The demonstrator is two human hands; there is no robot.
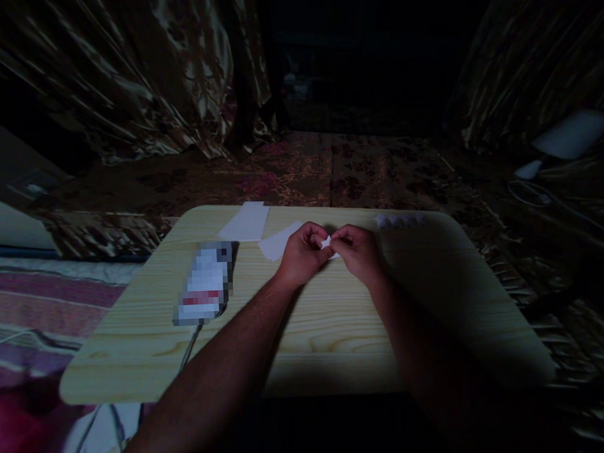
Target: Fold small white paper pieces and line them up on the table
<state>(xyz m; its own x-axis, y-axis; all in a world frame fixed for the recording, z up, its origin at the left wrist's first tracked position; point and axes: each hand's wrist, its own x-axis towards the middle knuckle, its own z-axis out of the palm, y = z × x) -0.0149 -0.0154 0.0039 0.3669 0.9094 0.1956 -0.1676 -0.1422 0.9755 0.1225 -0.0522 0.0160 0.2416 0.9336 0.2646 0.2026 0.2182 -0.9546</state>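
Over the middle of the wooden table (pixel 321 319), my left hand (pixel 303 253) and my right hand (pixel 356 251) meet around a small piece of white paper (pixel 326 242). Both hands are closed, and their fingers pinch the paper from either side; its folds are too small to make out. Just left of my left hand lie flat white paper sheets (pixel 277 243). Farther back on the left rests another stack of white paper (pixel 246 221). To the right of my right hand, several small folded white paper pieces (pixel 400 220) stand in a row near the far edge.
A blurred-out phone-like device (pixel 204 281) with a cable (pixel 190 348) lies on the table's left side. Bedding (pixel 49 297) is at the left. Patterned curtains (pixel 190 71) hang behind, and a white lamp (pixel 571 136) stands at the right. The room is dim.
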